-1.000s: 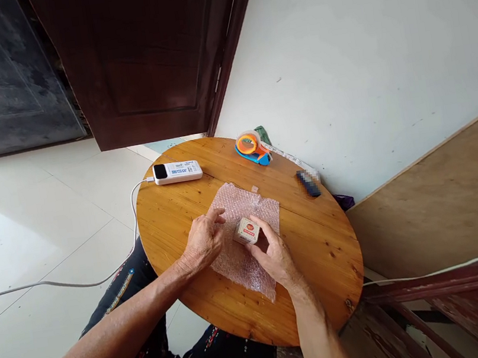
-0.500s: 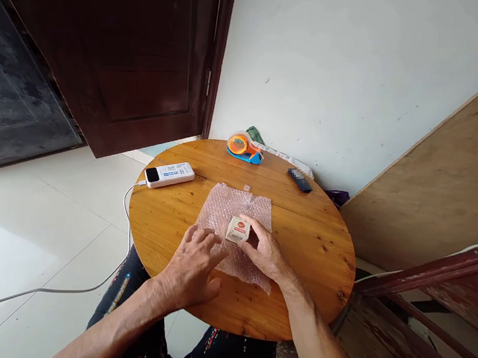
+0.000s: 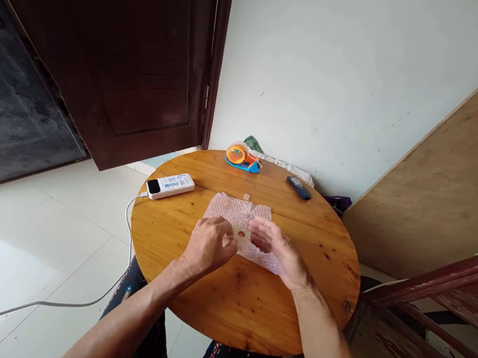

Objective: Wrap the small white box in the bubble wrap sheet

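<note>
A small cream box (image 3: 241,235) with a round red mark lies on a sheet of pinkish bubble wrap (image 3: 229,205) at the middle of the round wooden table. My left hand (image 3: 210,244) is closed at the left side of the wrap, fingers curled against the thumb, apparently gripping its near-left edge. To the right of the box, my right hand (image 3: 279,251) is open, its fingers stretched out over the wrap and not around the box. Both hands hide parts of the wrap and of the box's sides.
A white power bank (image 3: 171,185) with a cable plugged in sits at the table's left rim. Toward the back stands an orange and blue tape dispenser (image 3: 242,157). A dark, blurred-out object (image 3: 298,187) lies near the right edge, close to the wall.
My right hand has let go of the box, which now lies on the wrap. My left hand has curled closed, and the wrap's near-left edge has shifted off the bare wood.
</note>
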A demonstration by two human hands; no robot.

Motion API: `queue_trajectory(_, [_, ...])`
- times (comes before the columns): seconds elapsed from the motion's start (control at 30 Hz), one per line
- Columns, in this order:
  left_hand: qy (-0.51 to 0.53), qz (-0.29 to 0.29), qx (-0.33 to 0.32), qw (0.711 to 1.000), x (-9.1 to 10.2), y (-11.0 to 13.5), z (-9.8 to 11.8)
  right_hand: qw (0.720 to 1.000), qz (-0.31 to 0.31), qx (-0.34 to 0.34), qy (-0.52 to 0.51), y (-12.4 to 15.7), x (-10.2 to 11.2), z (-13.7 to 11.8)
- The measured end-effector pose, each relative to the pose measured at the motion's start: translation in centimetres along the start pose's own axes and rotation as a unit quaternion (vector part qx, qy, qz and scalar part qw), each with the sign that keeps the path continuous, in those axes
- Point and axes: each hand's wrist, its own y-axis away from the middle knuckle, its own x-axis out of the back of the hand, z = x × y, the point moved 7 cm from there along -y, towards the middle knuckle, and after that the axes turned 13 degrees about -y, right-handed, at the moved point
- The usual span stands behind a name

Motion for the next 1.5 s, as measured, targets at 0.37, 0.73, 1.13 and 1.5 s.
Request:
queue_trajectory(0.37, [0.146, -0.03, 0.115, 0.982, -2.7, -2.3, -2.2, 0.991, 0.08, 0.024, 0.106, -0.1, -0.1, -0.1])
queue_trajectory(0.73, [0.201, -0.044, 0.101, 0.973, -2.9, -0.1, -1.8, 0.983, 0.066, 0.031, 0.17, 0.3, -0.9, -0.6])
queue_trajectory(1.13, [0.155, -0.035, 0.155, 0.975, -2.4, 0.1, -1.3, 0.885, 0.103, 0.263, 0.37, 3.4, -2.5, -7.1])
queue_trajectory(1.5, [0.135, -0.051, 0.122, 0.982, -2.5, -0.3, -1.6, 0.717, -0.059, 0.177, 0.671, 4.7, -8.3, -5.1])
